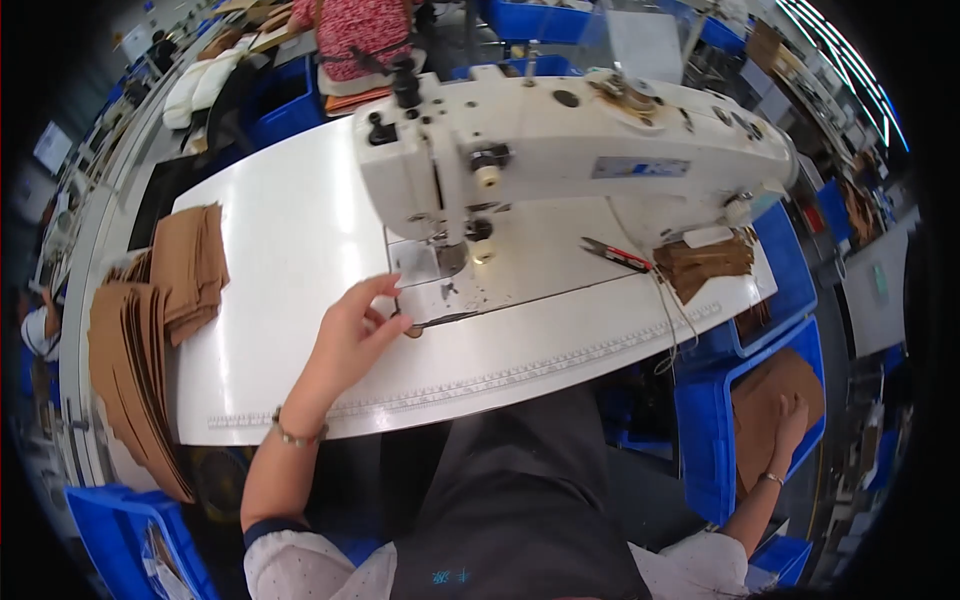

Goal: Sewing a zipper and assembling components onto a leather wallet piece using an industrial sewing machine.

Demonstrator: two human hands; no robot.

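At the white sewing machine (540, 140), my left hand (355, 325) is open, fingers loosely curled beside the needle plate (420, 268), with nothing visible in it. My right hand (788, 425) reaches into a blue bin at the right, its fingers closed on a brown cut piece (760, 390). Stacked brown pieces (187, 262) and longer ones (125, 370) lie on the worktable's left. Red-and-black thread snips (618, 254) rest on the machine bed, beside brown scraps (705, 262) and loose threads.
Blue bins stand at lower left (95, 515), lower right (705, 445) and behind the table (285, 100). A ruler strip (460, 370) runs along the table's front edge (260, 440). A person in pink (360, 35) is beyond the machine, another (40, 325) at far left.
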